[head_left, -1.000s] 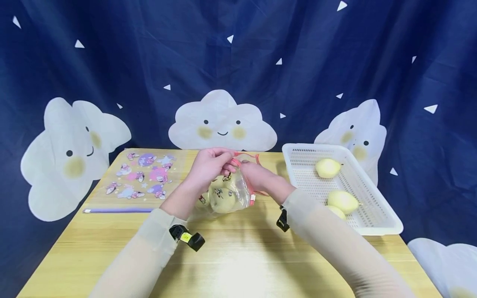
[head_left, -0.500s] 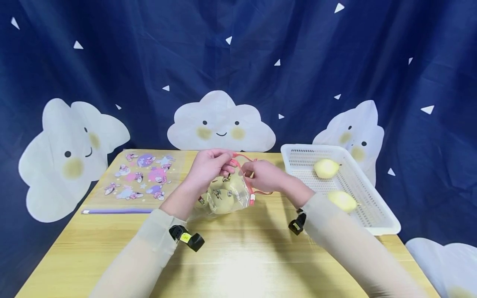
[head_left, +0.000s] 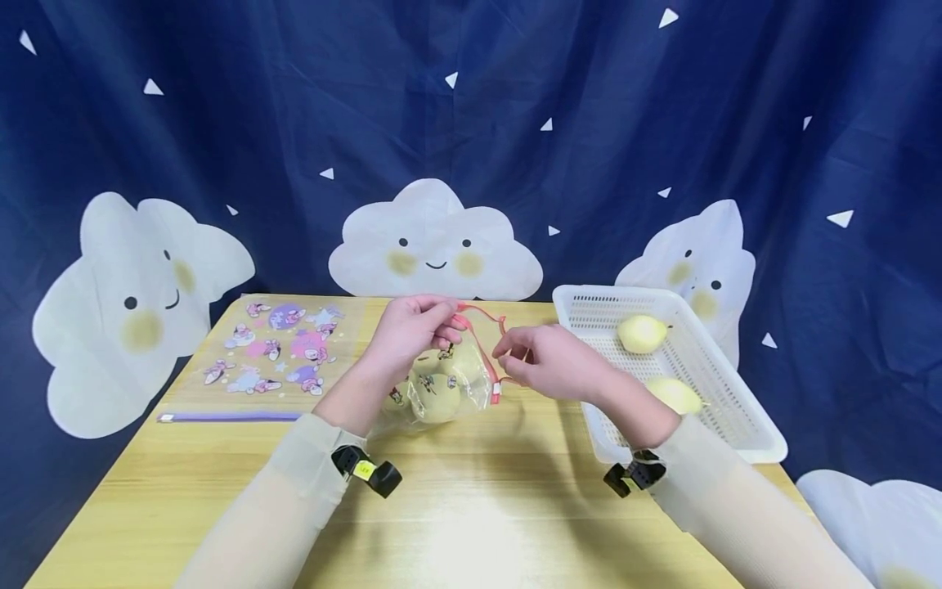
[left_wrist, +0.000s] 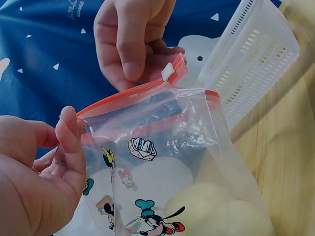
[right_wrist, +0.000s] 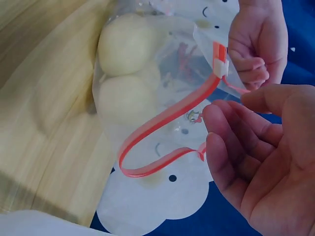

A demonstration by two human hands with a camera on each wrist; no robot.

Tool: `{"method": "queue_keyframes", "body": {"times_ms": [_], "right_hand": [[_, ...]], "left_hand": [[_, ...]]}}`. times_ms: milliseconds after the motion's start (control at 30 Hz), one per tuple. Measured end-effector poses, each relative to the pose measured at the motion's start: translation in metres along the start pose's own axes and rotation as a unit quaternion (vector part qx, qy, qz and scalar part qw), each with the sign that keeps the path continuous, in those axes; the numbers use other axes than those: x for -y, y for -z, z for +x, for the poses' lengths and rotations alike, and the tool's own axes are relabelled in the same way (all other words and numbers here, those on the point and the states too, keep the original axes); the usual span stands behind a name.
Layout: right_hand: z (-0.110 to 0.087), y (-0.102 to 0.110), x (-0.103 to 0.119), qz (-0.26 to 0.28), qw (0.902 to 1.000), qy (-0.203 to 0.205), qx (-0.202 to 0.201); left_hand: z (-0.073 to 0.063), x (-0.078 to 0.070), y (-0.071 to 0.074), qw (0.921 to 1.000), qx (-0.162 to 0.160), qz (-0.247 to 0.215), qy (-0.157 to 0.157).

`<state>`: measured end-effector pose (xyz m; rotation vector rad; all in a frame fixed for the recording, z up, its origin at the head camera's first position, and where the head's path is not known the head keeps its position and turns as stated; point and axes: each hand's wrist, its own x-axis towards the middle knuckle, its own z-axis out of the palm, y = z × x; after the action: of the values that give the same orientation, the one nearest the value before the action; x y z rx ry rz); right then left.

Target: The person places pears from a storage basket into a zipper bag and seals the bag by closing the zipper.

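Observation:
A clear zip bag [head_left: 471,380] with a red zip edge and cartoon prints stands on the table with its mouth open. Pale yellow pears [right_wrist: 127,44] lie in its bottom. My left hand [head_left: 412,331] pinches the red edge at the bag's far corner, seen closely in the left wrist view. Just right of the mouth, my right hand [head_left: 555,360] has loosely bent fingers with nothing between them; in the right wrist view its fingertips are near the red strip [right_wrist: 162,115]. A white slider [left_wrist: 168,72] sits at one end of the zip.
A white plastic basket [head_left: 743,409] with pears [head_left: 643,334] stands at the right, partly behind my right forearm. A second zip bag [head_left: 272,352], with a purple slider strip and pink prints, lies flat at the left. A blue cloud-patterned curtain [head_left: 471,123] hangs behind the table.
My right hand has come out of the bag's mouth and moved right, toward the basket. My left hand keeps its hold on the red edge.

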<state>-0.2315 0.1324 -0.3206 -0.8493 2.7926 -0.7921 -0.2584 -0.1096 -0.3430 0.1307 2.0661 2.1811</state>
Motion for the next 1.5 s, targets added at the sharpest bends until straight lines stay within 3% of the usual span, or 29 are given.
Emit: {"method": "queue_keyframes", "body": {"times_ms": [367, 533, 700, 867, 1000, 1233, 1367, 1500], "right_hand": [[-0.017, -0.018, -0.005, 0.025, 0.9989, -0.039, -0.004], [-0.017, -0.026, -0.004, 0.021, 0.9991, -0.03, 0.02], [-0.016, -0.029, -0.003, 0.006, 0.9997, -0.02, 0.015], [-0.013, -0.027, -0.003, -0.006, 0.9998, -0.016, -0.008], [-0.009, -0.019, -0.002, 0.001, 0.9992, -0.026, -0.029], [-0.001, 0.005, 0.005, 0.029, 0.9949, -0.063, -0.074], [0.004, 0.018, 0.005, 0.042, 0.99, -0.071, -0.115], [0.006, 0.028, -0.001, 0.057, 0.984, -0.066, -0.155]], "left_hand": [[-0.001, 0.001, 0.0, 1.0, 0.0, -0.003, 0.0], [-0.001, 0.001, 0.001, 1.0, -0.002, -0.003, -0.001], [-0.001, 0.002, 0.002, 1.0, -0.006, -0.003, 0.001], [-0.003, -0.001, 0.003, 0.9998, -0.02, -0.003, -0.003], [-0.007, -0.01, 0.004, 0.9985, -0.053, 0.001, -0.013], [-0.018, -0.028, 0.003, 0.9916, -0.108, -0.023, -0.068], [-0.026, -0.036, 0.0, 0.9886, -0.113, -0.016, -0.099], [-0.038, -0.041, -0.005, 0.9901, -0.09, 0.011, -0.107]]}}
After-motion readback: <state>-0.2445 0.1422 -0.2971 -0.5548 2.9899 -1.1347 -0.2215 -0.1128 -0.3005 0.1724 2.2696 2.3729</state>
